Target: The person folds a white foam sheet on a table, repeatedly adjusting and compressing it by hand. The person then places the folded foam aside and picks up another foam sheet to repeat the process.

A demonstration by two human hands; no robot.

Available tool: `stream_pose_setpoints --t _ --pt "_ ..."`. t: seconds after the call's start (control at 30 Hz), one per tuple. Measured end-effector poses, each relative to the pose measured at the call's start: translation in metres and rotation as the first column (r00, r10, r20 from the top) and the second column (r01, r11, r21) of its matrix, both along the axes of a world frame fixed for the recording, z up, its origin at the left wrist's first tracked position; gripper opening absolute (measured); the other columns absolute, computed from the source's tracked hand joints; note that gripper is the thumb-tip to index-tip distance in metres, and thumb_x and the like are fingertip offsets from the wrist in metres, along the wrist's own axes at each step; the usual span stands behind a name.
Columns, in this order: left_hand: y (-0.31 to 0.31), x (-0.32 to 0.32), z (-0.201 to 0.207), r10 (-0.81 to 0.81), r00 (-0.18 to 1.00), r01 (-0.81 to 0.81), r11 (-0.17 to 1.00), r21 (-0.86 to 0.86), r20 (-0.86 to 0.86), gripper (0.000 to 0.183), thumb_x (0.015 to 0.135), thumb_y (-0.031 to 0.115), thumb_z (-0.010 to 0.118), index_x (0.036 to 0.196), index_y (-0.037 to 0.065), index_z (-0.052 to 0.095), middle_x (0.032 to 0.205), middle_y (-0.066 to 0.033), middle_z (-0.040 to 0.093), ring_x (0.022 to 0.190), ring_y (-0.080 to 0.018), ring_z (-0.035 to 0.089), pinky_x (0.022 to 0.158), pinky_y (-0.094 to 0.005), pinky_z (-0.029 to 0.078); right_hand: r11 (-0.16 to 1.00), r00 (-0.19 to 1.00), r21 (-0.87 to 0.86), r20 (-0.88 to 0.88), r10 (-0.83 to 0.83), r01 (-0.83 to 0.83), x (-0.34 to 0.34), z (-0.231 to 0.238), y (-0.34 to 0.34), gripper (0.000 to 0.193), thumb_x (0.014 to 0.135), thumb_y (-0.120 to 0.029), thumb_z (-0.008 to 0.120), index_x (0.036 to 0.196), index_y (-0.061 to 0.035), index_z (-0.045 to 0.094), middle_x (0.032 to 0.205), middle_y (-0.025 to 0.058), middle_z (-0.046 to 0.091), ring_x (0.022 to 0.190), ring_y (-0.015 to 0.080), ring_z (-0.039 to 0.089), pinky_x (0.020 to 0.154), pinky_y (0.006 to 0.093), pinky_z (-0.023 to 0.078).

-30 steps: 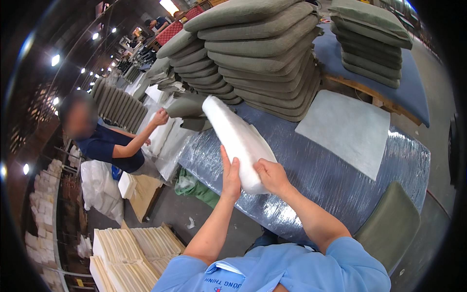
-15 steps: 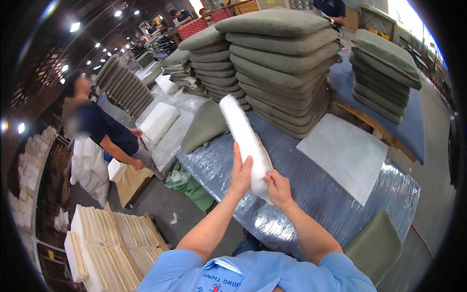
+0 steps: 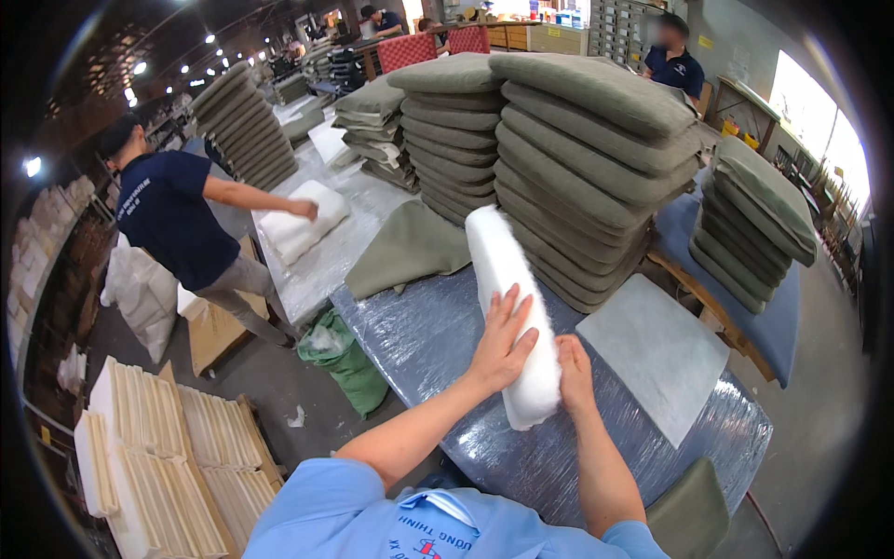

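A thick white cushion pad (image 3: 498, 256) with a fluffy surface stands on edge over the plastic-wrapped blue table (image 3: 410, 349). Flat against its broad side lies my left hand (image 3: 501, 347), fingers spread. My right hand (image 3: 575, 374) grips the edge on the right, its fingertips partly hidden. Just beyond the pad, a loose olive-green fabric piece (image 3: 405, 250) lies on the tabletop. To the right is a pale rectangular sheet (image 3: 656, 359).
Tall stacks of olive-green cushions (image 3: 587, 140) rise behind the table. A co-worker (image 3: 172, 210) reaches toward another white pad (image 3: 303, 224) at left. On the floor are a green sack (image 3: 349, 368) and a pile of cream foam slabs (image 3: 172, 456). Another green piece (image 3: 694, 512) sits near right.
The pad has moved right and turned to show more of its broad side. My left hand has spread flat on it. The co-worker's arm now stretches over the other white pad.
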State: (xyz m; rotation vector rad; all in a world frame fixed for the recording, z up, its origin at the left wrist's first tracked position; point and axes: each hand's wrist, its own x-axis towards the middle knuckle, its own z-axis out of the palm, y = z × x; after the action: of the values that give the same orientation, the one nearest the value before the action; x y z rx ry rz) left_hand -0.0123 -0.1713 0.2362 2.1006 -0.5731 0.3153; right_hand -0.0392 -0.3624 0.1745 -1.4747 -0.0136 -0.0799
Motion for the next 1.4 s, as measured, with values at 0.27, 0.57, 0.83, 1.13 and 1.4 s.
stream_pose_setpoints --t 0.27,0.57,0.83,1.13,1.4 --pt "0.018 0.149 -0.030 -0.073 0.996 0.053 0.934 -0.354 -0.042 0.056 0.114 0.031 0.037 0.164 0.007 0.035 0.174 -0.0203 0.022 0.162 -0.0350 0.016 0.131 -0.0418 0.013 0.958 0.992 -0.282 -0.124 0.023 -0.058 0.062 0.089 -0.014 0.062 0.108 -0.060 0.050 0.123 -0.0023 0.067 0.111 0.0026 0.069 0.100 0.0142 0.061 0.089 0.0315 0.050" --pt "0.033 0.307 -0.065 -0.261 0.848 -0.090 0.786 -0.612 -0.461 0.076 0.113 0.057 0.025 0.155 -0.002 0.048 0.152 -0.0162 0.056 0.140 -0.0304 0.051 0.121 -0.0394 0.033 0.419 0.945 -0.867 -0.322 -0.055 -0.271 0.105 0.150 0.020 0.074 0.090 -0.065 0.069 0.114 0.0046 0.069 0.104 0.0227 0.073 0.095 0.0378 0.070 0.084 0.0449 0.054" --pt "0.028 0.346 -0.107 -0.197 0.637 -0.179 0.902 -0.392 -0.745 0.095 0.105 0.075 0.025 0.145 -0.005 0.059 0.151 -0.0245 0.057 0.143 -0.0351 0.051 0.118 -0.0419 0.037 0.169 0.971 -0.968 -0.205 -0.126 -0.183 0.113 0.150 0.026 0.064 0.076 -0.051 0.076 0.107 0.0046 0.071 0.104 0.0274 0.071 0.098 0.0434 0.070 0.088 0.0488 0.054" --pt "0.025 0.264 -0.026 0.137 0.665 -0.116 0.990 0.080 -0.734 0.091 0.108 0.065 0.016 0.134 -0.007 0.066 0.143 -0.0304 0.061 0.141 -0.0449 0.052 0.117 -0.0510 0.039 0.434 0.962 -0.889 -0.230 -0.149 -0.145 0.071 0.174 -0.051 0.050 0.067 -0.032 0.079 0.100 0.0058 0.075 0.091 0.0178 0.075 0.084 0.0285 0.071 0.079 0.0382 0.055" --pt "0.088 0.132 -0.053 0.348 0.487 -0.352 0.918 0.185 -0.801 0.087 0.109 0.061 0.019 0.138 -0.010 0.062 0.148 -0.0333 0.056 0.144 -0.0461 0.048 0.120 -0.0495 0.035 0.591 0.824 -0.632 -0.556 0.104 -0.501 0.050 0.165 -0.050 0.040 0.068 -0.025 0.076 0.095 0.0056 0.077 0.084 0.0125 0.075 0.076 0.0223 0.071 0.075 0.0335 0.055"
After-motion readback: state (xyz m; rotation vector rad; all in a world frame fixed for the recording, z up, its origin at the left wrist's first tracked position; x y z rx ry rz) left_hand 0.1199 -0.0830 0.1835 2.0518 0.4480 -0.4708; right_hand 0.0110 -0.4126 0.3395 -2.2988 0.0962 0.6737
